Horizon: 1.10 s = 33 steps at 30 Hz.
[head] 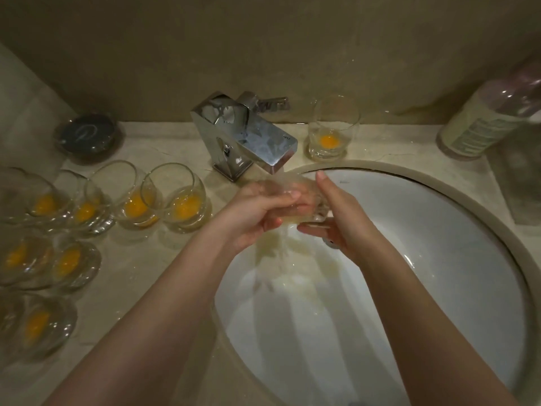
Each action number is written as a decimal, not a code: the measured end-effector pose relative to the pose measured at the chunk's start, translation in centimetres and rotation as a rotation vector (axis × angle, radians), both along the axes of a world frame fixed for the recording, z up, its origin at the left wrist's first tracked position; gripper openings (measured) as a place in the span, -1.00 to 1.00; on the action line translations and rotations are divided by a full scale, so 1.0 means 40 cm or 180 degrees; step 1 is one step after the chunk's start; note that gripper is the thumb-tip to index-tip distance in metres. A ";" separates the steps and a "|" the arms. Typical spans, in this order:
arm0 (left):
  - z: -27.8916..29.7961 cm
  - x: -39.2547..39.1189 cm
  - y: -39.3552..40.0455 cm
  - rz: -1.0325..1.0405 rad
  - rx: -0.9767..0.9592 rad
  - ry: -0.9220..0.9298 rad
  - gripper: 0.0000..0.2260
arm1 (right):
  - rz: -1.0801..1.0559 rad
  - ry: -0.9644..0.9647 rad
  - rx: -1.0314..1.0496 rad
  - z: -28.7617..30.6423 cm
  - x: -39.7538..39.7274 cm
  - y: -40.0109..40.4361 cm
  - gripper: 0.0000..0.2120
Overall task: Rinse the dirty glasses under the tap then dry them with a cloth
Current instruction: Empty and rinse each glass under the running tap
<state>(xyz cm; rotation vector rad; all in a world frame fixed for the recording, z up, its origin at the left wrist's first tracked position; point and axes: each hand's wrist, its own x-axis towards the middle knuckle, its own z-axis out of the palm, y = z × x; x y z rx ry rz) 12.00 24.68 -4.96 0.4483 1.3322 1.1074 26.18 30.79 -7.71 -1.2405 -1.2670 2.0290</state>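
I hold a clear glass (304, 200) tilted under the chrome tap (248, 136), over the white sink (439, 230). My right hand (336, 218) grips the glass from the right side. My left hand (260, 212) wraps it from the left, fingers reaching over its rim. Water runs from the spout over the glass, and pale yellowish water spills into the basin below. Several dirty glasses (181, 197) with orange residue stand on the counter at the left. One more dirty glass (332, 133) stands right of the tap.
A dark round lidded jar (87, 136) sits at the back left of the beige counter (146, 273). A labelled bottle (491, 118) stands at the back right. A flat dark object (521, 183) lies on the counter at the far right.
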 end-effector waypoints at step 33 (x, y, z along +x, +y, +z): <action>0.000 0.013 -0.001 0.0157 -0.0156 -0.0182 -0.94 | 0.0029 0.0040 0.0008 0.010 -0.001 -0.016 -0.78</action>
